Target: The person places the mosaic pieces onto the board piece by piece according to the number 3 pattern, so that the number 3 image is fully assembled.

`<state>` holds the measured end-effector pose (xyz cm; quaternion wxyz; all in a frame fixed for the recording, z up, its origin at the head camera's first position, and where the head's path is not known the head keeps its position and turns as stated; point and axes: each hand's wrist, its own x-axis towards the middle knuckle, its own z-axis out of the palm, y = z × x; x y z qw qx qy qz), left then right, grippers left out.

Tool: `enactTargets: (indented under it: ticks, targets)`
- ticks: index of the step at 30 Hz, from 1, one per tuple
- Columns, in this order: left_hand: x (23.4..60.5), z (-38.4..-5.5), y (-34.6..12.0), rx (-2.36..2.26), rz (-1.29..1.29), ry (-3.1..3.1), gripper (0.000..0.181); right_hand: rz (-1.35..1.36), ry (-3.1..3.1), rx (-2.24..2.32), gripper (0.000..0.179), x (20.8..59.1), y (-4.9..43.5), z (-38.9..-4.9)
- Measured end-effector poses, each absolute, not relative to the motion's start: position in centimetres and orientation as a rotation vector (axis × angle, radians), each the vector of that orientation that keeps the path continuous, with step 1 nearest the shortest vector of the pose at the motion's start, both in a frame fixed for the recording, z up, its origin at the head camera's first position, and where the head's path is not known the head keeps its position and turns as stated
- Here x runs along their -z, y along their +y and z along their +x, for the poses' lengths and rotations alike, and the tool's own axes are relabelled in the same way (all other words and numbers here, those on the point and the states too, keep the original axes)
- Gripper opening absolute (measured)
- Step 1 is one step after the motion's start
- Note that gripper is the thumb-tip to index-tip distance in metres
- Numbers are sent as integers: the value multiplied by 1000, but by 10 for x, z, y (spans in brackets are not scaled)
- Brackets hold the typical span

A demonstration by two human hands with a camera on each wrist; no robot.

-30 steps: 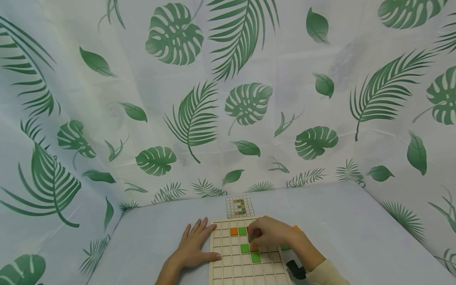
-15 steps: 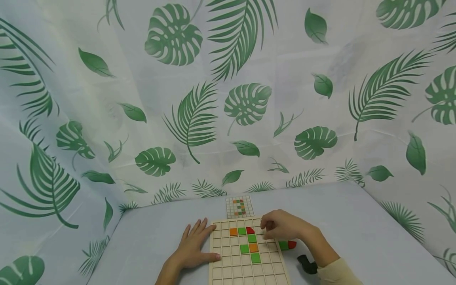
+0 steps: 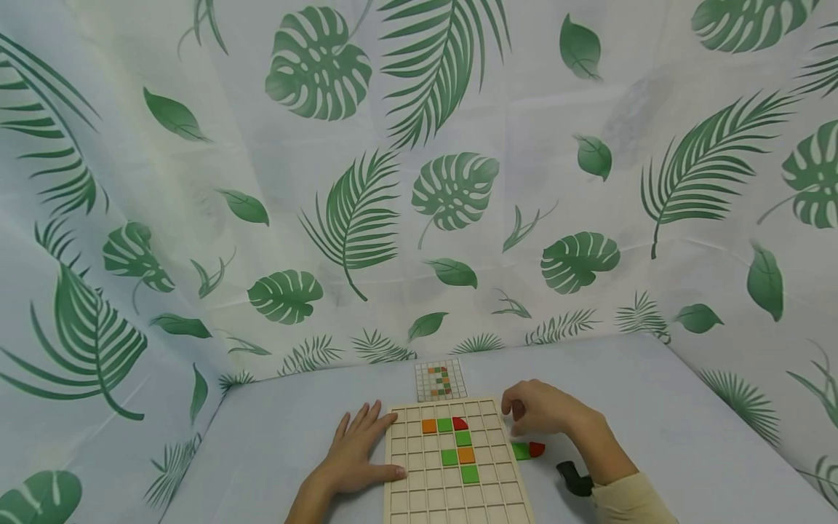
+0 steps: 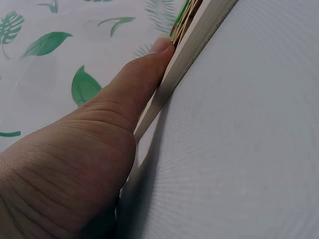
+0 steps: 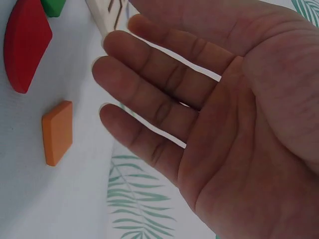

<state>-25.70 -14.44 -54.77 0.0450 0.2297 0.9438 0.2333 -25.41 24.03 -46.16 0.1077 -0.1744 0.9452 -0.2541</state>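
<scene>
My left hand [image 3: 356, 455] lies spread at the left edge of a pale wooden grid board [image 3: 422, 502], its thumb [image 4: 144, 69] over the rim in the left wrist view. Past the board's right edge hovers my right hand [image 3: 540, 409], fingers loosely bent with nothing between them. Below it are a green square [image 3: 521, 451] and a red quarter-round tile [image 3: 537, 450]. An orange square [image 5: 59, 133] lies near its fingers in the right wrist view, hidden in the head view. On the board sit a red quarter-round [image 3: 460, 423], orange squares [image 3: 466, 455] and several green squares [image 3: 470, 474].
A small card [image 3: 440, 380] with a printed grid and coloured pattern lies behind the board. A black device [image 3: 575, 479] sits at my right wrist. Leaf-print cloth [image 3: 393, 240] hangs around the pale table [image 3: 609, 393].
My right hand has let go of an orange square in the board's grid and moved right, off the board, uncovering the tiles there. My left hand has stayed put.
</scene>
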Motion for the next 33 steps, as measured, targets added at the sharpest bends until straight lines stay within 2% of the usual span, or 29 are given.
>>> enactTargets:
  ticks: [33]
  targets:
    - [547, -257, -144, -718, 688, 2880, 104, -303, 2698, 639, 29, 468, 241, -251]
